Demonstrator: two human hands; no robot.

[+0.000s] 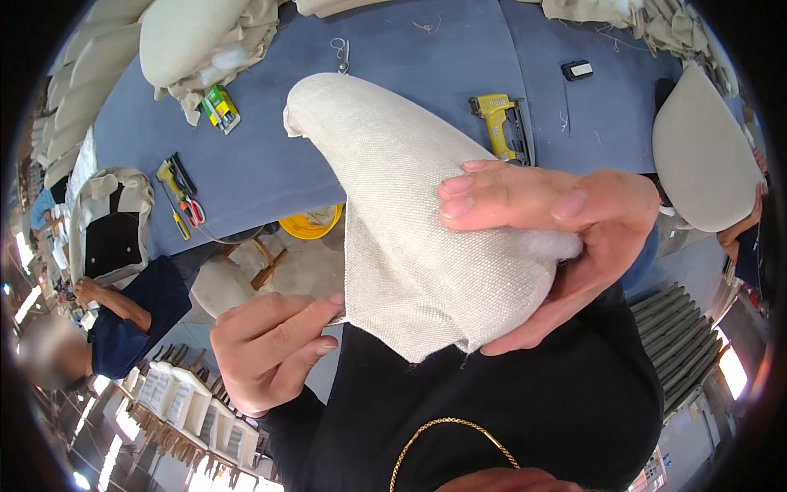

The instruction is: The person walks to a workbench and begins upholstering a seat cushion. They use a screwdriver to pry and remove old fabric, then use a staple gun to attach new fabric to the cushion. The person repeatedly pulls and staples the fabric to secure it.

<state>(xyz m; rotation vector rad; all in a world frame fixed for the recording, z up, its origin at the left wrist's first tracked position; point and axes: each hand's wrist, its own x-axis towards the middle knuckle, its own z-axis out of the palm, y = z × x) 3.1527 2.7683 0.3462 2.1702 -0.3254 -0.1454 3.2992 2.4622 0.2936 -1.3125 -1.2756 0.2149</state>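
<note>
In front of my chest is a cream woven-fabric padded piece (402, 172), shaped like a chair arm or back, its narrow end pointing to the far left. My right hand (574, 221) grips its wide near end, fingers on top and thumb side below. White stuffing (551, 243) pokes out beside that palm. My left hand (275, 348) is closed in a pinch at the loose left edge of the fabric. A thin shiny metal piece (337, 321) shows between those fingertips and the cloth; most of it is hidden.
On the blue-grey table (270, 156) lie a yellow staple gun (497, 123), another staple gun (174, 176), red-handled pliers (194, 211), small scissors (341, 56) and a green-yellow box (220, 108). A yellow bucket (311, 223) stands below. People work at left (131, 320) and right.
</note>
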